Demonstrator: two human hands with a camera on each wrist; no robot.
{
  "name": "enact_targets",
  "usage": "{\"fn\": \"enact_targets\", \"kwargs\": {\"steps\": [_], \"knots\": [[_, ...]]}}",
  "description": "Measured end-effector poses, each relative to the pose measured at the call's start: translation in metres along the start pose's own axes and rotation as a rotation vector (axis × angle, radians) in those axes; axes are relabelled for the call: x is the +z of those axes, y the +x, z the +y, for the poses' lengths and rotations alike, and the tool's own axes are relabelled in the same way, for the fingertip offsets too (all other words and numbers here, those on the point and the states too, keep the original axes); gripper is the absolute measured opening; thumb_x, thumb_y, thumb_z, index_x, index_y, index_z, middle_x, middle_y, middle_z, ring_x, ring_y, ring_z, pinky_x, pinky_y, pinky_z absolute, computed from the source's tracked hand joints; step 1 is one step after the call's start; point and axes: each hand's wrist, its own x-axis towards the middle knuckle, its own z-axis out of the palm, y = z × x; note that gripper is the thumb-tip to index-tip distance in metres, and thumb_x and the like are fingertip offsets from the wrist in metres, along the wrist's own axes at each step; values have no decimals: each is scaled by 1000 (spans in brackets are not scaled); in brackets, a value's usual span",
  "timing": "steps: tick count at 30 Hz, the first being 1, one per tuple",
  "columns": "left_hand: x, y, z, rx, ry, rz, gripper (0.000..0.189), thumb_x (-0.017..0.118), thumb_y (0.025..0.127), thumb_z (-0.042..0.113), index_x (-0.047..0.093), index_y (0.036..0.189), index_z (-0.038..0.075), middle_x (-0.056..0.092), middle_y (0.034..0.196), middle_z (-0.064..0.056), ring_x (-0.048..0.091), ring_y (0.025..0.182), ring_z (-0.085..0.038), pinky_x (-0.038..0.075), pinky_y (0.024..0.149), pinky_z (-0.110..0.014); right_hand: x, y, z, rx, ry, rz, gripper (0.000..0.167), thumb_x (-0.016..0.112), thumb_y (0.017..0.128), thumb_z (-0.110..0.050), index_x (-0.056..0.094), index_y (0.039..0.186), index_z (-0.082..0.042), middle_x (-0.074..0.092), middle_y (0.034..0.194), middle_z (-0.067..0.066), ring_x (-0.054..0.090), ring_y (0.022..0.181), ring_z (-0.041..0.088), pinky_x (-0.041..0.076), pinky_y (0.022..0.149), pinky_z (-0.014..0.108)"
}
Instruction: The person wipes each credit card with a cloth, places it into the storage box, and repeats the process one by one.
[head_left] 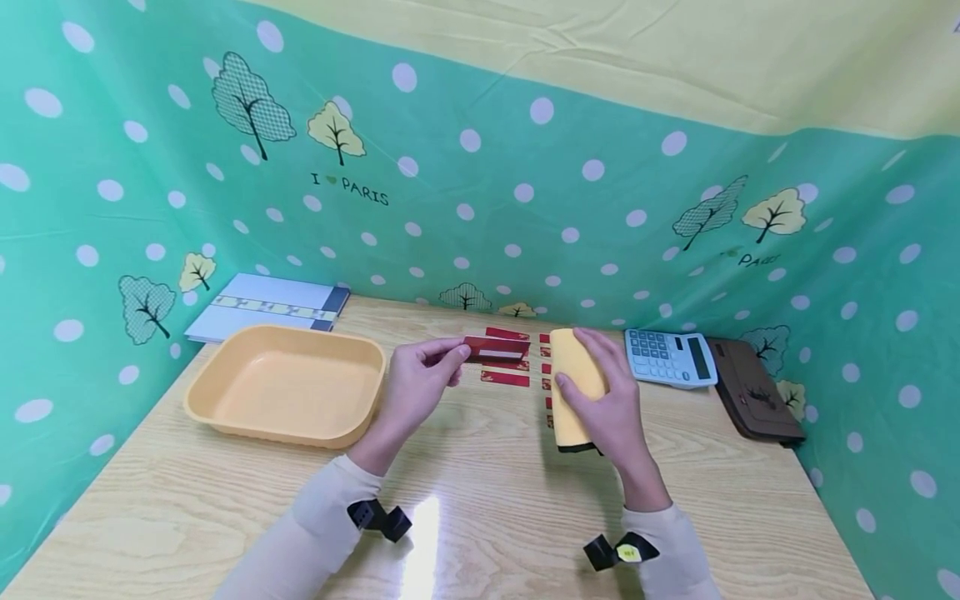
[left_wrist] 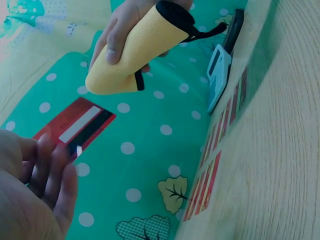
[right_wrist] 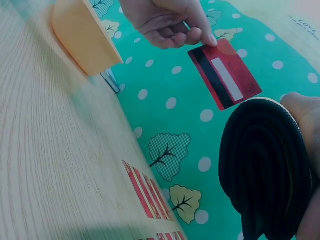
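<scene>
My left hand [head_left: 417, 382] pinches a red bank card [head_left: 495, 343] by its edge between thumb and fingers. A black stripe and a white panel show on the card [right_wrist: 225, 75] in the right wrist view. My right hand [head_left: 613, 404] grips a folded yellow cloth [head_left: 567, 421] with black edging, thumb on one side. Seen end-on, the cloth [right_wrist: 262, 160] shows dark rolled layers. Card and cloth are held up close to each other, over red strips [head_left: 506, 378] that lie in rows on the table. Part of the right-hand row is hidden by the cloth.
A peach plastic basin [head_left: 288, 432] stands at the left, a pale blue notebook [head_left: 262, 290] behind it. Toward the right lie a light blue calculator [head_left: 671, 358] and a brown wallet [head_left: 753, 392]. A green dotted curtain [head_left: 480, 208] hangs around the wooden table [head_left: 495, 508].
</scene>
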Motion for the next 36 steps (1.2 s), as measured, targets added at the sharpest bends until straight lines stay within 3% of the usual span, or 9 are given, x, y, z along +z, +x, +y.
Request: {"fn": "enact_targets", "kwargs": {"steps": [3, 6, 10, 14, 18, 25, 32, 36], "knots": [[0, 0, -1, 36, 90, 49, 22, 76, 95, 23, 81, 112, 10, 73, 93, -9, 60, 79, -13, 49, 60, -16, 1, 0, -1, -12, 4, 1, 66, 81, 87, -6, 59, 146, -25, 52, 153, -1, 49, 125, 8, 47, 84, 17], [0, 1, -1, 43, 92, 68, 23, 77, 94, 22, 80, 113, 8, 75, 109, -10, 64, 93, -13, 54, 72, -13, 1, -1, -2, -15, 3, 1, 66, 81, 87, -6, 59, 146, -25, 53, 152, 0, 48, 126, 8, 46, 85, 17], [1, 2, -2, -10, -59, 38, 27, 74, 96, 15, 76, 120, 1, 75, 121, -19, 77, 102, -21, 64, 84, -20, 2, -2, -4, -13, -2, 0, 66, 82, 86, -6, 59, 146, -24, 53, 152, 1, 49, 126, 8, 47, 85, 18], [3, 1, -1, -3, -166, 9, 33, 71, 96, 4, 71, 129, 1, 74, 118, -26, 79, 98, -24, 66, 83, -30, 3, -2, -4, -15, -3, -1, 67, 82, 85, -5, 60, 146, -24, 54, 151, 0, 49, 125, 8, 49, 86, 17], [6, -1, -1, 36, -174, 2, 39, 70, 95, -3, 70, 132, 8, 77, 109, -26, 79, 99, -28, 66, 81, -32, 5, -3, -5, -18, 2, -4, 68, 83, 84, -4, 60, 145, -24, 54, 151, -1, 50, 123, 9, 50, 84, 16], [14, -7, 0, 74, -134, -30, 39, 71, 92, -4, 69, 129, 5, 77, 106, -26, 77, 100, -35, 66, 81, -31, 10, -4, -4, -17, -3, -16, 65, 82, 86, -7, 61, 145, -25, 53, 151, 1, 51, 119, 12, 50, 81, 17], [24, -12, -3, 86, -201, -79, 40, 69, 94, -6, 65, 134, -2, 75, 110, -31, 76, 102, -38, 67, 80, -34, 16, -6, -3, -35, -24, -31, 66, 83, 86, -7, 60, 145, -24, 53, 151, 3, 51, 133, 19, 44, 92, 11], [28, -15, -5, 95, -235, -105, 39, 67, 96, -6, 64, 134, -4, 74, 111, -32, 75, 104, -41, 67, 83, -34, 20, -7, -5, -51, -20, -39, 67, 84, 85, -6, 61, 145, -23, 54, 149, 1, 52, 132, 19, 46, 90, 10]]}}
